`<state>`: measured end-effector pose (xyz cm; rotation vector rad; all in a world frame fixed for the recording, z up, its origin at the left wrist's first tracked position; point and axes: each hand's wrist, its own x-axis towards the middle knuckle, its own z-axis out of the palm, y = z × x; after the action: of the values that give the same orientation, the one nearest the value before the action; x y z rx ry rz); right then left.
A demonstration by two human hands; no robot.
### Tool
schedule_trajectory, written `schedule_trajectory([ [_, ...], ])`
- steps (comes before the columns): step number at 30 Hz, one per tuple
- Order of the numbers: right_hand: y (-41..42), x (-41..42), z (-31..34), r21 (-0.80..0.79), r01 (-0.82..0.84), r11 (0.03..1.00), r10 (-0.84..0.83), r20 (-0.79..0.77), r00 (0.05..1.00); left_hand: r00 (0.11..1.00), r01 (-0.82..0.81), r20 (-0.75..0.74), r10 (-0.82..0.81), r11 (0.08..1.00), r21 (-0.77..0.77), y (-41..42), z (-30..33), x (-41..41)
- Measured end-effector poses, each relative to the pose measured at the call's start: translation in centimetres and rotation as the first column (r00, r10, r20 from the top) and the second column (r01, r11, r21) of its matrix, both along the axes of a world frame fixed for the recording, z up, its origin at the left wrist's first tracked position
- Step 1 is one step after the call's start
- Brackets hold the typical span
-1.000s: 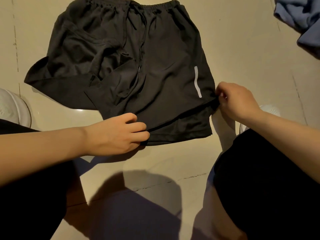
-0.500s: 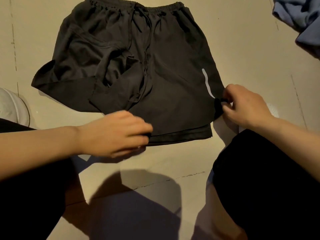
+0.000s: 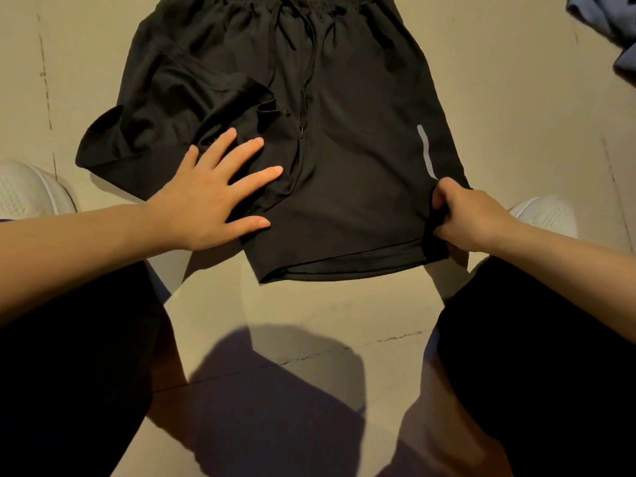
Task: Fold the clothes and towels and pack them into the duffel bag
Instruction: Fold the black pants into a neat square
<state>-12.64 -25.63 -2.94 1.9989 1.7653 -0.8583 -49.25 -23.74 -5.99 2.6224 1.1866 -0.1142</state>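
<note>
A pair of black shorts (image 3: 351, 139) with a drawstring waist and a grey reflective stripe lies on the tiled floor, waistband away from me. The left leg is rumpled and partly folded over. My left hand (image 3: 210, 194) lies flat with fingers spread on that rumpled left leg. My right hand (image 3: 464, 218) pinches the hem at the outer corner of the right leg, just below the stripe. No duffel bag is in view.
A blue-grey garment (image 3: 616, 32) lies at the top right corner. White shoes sit at the left edge (image 3: 27, 191) and beside my right wrist (image 3: 547, 215). My dark-clad knees fill the lower left and lower right. Beige floor tiles (image 3: 309, 321) lie between them.
My left hand let go of the lower hem, opened and moved up onto the rumpled left leg. My right hand kept its pinch on the right hem corner.
</note>
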Motion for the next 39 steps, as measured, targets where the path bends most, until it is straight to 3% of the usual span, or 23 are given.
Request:
schedule_trajectory([
  [3,0.2,0.5,0.5,-0.027,-0.081,0.996,0.082,0.028,0.996,0.992,0.123,-0.020,-0.122,0.983,0.138,-0.6,0.5,0.1],
  [5,0.4,0.9,0.9,-0.026,-0.119,0.993,0.120,0.037,0.992,0.949,0.301,0.008,-0.315,0.913,0.276,-0.9,1.4,0.9],
  [8,1.7,2.4,1.6,0.189,-0.059,0.980,0.046,0.072,0.996,0.835,0.513,0.045,-0.549,0.805,0.297,-2.1,2.0,3.0],
  [10,2.7,3.4,1.4,0.298,0.085,0.951,-0.094,0.017,0.995,0.819,0.559,0.018,-0.574,0.804,0.204,-3.4,1.2,3.7],
  [14,2.4,3.2,-1.2,0.211,0.289,0.934,-0.283,-0.057,0.957,0.906,0.422,0.000,-0.422,0.906,0.036,-4.8,-0.3,3.8],
  [18,2.9,3.7,-1.8,0.244,0.456,0.856,-0.443,-0.109,0.890,0.868,0.490,0.057,-0.493,0.870,0.058,-5.2,-0.4,4.0],
  [20,2.9,4.4,-1.6,0.263,0.381,0.887,-0.388,-0.026,0.921,0.844,0.528,0.113,-0.525,0.849,-0.006,-5.9,-0.2,4.0],
  [22,2.3,4.8,-1.3,0.279,0.190,0.941,-0.225,0.097,0.970,0.829,0.546,0.217,-0.515,0.830,-0.116,-6.7,0.1,4.6],
  [25,1.5,4.0,-0.2,0.403,-0.037,0.915,-0.033,0.167,0.985,0.795,0.567,0.344,-0.500,0.813,-0.127,-6.5,1.2,5.6],
  [28,1.1,1.0,0.2,0.454,-0.177,0.873,0.181,0.035,0.983,0.855,0.387,0.368,-0.366,0.922,0.017,-3.3,2.5,5.2],
  [30,0.7,-1.1,-0.5,0.298,-0.200,0.933,0.221,-0.037,0.975,0.919,0.177,0.344,-0.191,0.982,0.073,-0.6,2.7,3.8],
  [32,0.9,-1.3,-1.4,0.176,-0.280,0.944,0.276,0.044,0.960,0.966,-0.038,0.258,0.014,0.995,0.089,1.8,2.1,1.4],
  [34,2.4,0.4,-1.7,0.191,-0.301,0.934,0.295,0.058,0.954,0.976,-0.173,0.147,0.162,0.983,0.063,2.8,1.3,-1.2],
  [36,4.3,2.8,-1.5,0.145,-0.277,0.950,0.265,0.097,0.959,0.979,-0.189,0.076,0.187,0.982,0.019,2.5,0.7,-3.3],
  [39,5.9,4.1,-0.5,0.116,-0.263,0.958,0.224,0.272,0.936,0.996,-0.080,0.029,0.081,0.996,-0.030,1.2,0.1,-4.3],
])
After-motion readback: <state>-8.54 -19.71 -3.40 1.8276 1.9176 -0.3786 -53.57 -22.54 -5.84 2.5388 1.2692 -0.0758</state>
